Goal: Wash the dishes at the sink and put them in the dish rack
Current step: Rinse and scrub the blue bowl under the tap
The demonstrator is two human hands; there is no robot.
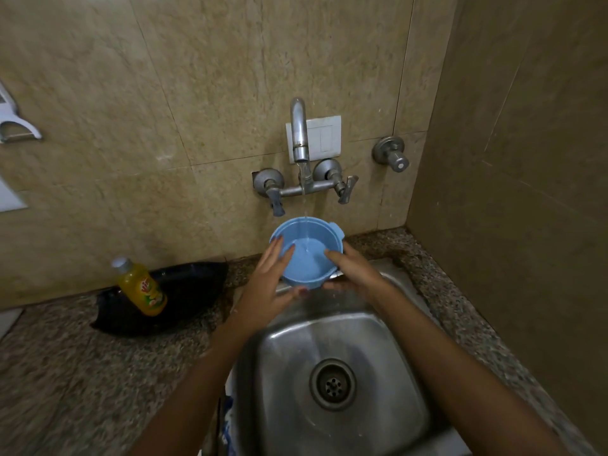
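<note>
Left hand (274, 284): I have it clasped on the bowl's (307, 255) left wall, fingers over the rim, to steady it.
Right hand (353, 269): gripping the right side, thumb inside.
Bowl: held tilted above the sink's (388, 337) far edge, so the tap's (300, 133) stream rinses inside.
Soap bottle (141, 287): left, on the table (65, 373).

Both hands (268, 284) fwd, fingers curled.

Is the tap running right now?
On. A thin stream falls from the tap spout into the blue bowl held beneath it.
</note>
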